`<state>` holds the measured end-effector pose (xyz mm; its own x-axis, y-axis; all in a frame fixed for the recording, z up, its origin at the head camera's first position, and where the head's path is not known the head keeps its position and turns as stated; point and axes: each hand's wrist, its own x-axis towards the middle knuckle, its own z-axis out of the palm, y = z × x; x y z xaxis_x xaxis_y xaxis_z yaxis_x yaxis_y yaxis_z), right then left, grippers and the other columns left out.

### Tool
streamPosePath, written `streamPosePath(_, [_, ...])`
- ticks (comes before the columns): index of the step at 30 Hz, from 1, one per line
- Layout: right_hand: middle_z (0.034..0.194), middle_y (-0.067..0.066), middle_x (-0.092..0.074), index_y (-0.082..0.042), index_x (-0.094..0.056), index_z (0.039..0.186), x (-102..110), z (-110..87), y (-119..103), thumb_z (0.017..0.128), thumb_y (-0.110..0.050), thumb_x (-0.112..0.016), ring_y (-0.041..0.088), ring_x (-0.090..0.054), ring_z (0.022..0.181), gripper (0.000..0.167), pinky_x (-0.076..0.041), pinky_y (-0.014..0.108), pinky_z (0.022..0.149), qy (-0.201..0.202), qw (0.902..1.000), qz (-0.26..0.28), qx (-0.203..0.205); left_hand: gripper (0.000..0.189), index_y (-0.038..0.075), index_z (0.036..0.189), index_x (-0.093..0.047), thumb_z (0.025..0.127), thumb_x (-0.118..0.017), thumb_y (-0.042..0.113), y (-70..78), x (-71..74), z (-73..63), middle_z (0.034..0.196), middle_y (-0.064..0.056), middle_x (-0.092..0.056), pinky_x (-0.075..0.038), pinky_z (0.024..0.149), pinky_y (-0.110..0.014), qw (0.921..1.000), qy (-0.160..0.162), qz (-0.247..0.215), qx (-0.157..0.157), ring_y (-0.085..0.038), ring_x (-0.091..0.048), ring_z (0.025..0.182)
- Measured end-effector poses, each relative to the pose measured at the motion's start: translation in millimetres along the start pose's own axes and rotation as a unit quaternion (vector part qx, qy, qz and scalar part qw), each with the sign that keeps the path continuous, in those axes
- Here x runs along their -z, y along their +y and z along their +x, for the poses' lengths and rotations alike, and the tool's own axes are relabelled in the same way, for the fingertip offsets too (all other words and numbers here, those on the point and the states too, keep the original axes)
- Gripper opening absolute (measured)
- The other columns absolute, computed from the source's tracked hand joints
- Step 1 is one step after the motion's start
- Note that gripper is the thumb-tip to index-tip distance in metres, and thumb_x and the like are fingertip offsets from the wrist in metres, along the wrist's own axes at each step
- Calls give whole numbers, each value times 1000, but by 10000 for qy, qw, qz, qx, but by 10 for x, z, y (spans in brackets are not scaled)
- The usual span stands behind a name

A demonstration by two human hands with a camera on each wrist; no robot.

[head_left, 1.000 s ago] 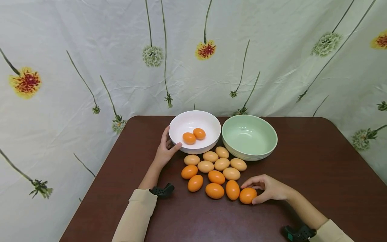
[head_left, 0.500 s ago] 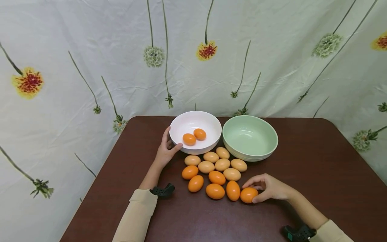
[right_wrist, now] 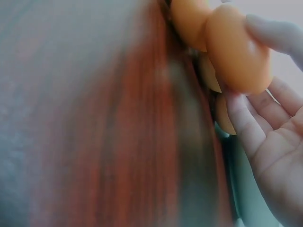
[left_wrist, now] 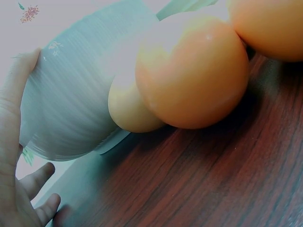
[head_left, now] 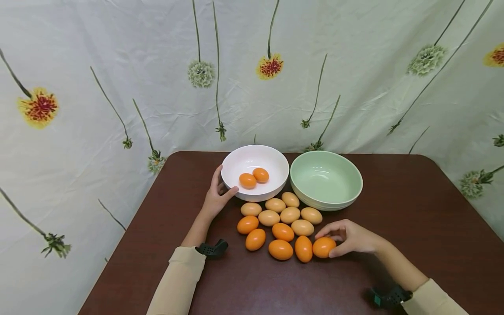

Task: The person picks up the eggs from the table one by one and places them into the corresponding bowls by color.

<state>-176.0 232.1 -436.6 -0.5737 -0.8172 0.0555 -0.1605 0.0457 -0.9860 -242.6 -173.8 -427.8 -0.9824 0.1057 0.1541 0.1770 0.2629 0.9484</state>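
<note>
My left hand (head_left: 215, 199) holds the white bowl (head_left: 271, 164) by its left side, thumb at the front rim and fingers along the outer wall. Inside that bowl lie two orange eggs (head_left: 247, 180). Between thumb and fingertips, my right hand (head_left: 356, 238) pinches another orange egg (head_left: 323, 247) at the right end of the front row; in the right wrist view the held egg (right_wrist: 236, 49) stands out from the others. Several more orange eggs (head_left: 281, 250) lie at the front of the group, with several light tan eggs (head_left: 289, 215) behind them, close to the bowls.
A pale green bowl (head_left: 326, 179) with no eggs visible inside stands right beside the white one. Everything rests on a dark brown table (head_left: 401, 201). A flower-printed cloth (head_left: 354, 65) hangs behind the far table edge. Both wrists carry black straps (head_left: 212, 248).
My right hand has risen slightly with the orange egg, which now sits a little higher in the head view. The left hand and the bowls keep their places.
</note>
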Motion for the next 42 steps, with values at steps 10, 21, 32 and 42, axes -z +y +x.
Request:
streamPosePath(10, [119,20,-63,21,-54,118,119,133,-137,83,6,-72,9,-61,109,42,-49,25,91,-180,9993,-204,257,87,14,157,-9,91,-66,16,-9,16,12,161,-14,-12,-28,110,-56,10000,-5,-42,-9,-41,-32,138])
streamPosePath(21, [120,19,-63,21,-54,119,207,335,-308,82,5,-74,11,-62,109,45,-51,28,90,-162,9994,-303,111,87,14,157,-9,91,-66,18,6,12,0,161,-14,-13,-30,110,-53,10000,-12,12,1,-40,-33,139])
streamPosePath(32, [116,6,-65,20,-55,119,282,546,-453,81,3,-75,13,-63,105,46,-53,30,85,-24,9995,-310,2,89,22,158,-9,91,-68,21,-285,14,132,162,-10,-13,-29,110,-53,10000,33,-4,-32,-38,-31,140])
streamPosePath(42, [112,3,-68,17,-57,121,313,736,-548,79,2,-77,13,-64,102,49,-51,28,88,239,9984,-460,-204,87,19,158,-10,91,-67,21,-186,1,77,161,-13,-13,-31,109,-54,9999,86,121,-35,-41,-33,138])
